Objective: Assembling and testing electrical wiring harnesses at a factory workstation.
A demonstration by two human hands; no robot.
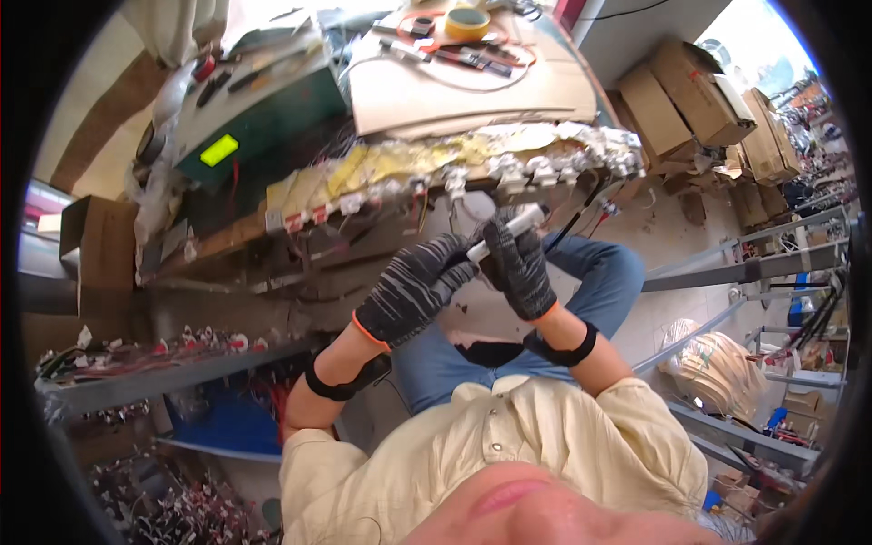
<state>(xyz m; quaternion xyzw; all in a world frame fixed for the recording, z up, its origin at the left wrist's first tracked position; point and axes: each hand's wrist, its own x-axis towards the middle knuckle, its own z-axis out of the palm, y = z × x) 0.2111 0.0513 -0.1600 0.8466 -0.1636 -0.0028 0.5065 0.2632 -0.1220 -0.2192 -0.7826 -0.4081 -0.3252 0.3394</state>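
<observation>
Landmark for all positions: the workbench edge (436, 195) with its row of white connectors and wiring.

Both gloved hands are raised together just below that edge, above the person's lap. The white cylindrical tool (505, 232), pen-like in shape, lies between them. Its long axis runs obliquely, the upper end pointing up and to the person's right toward the bench edge, the lower end dropping toward the left hand.

Left hand (413, 286): fingers curled, their tips meeting the lower end of the tool; grip appears closed on it, though the exact contact is partly hidden by the glove.

Right hand (520, 263): fingers wrapped narrowly around the middle of the tool from the person's right side, closed on it. This hand sits nearer the bench edge and nearer the tool's upper end.

The upper tip stands clear of both hands, close under a white connector (477, 207) hanging from the bench edge; whether tip and connector touch cannot be told.

Judgement: the tool's line toward the bench edge is the governing relation
</observation>
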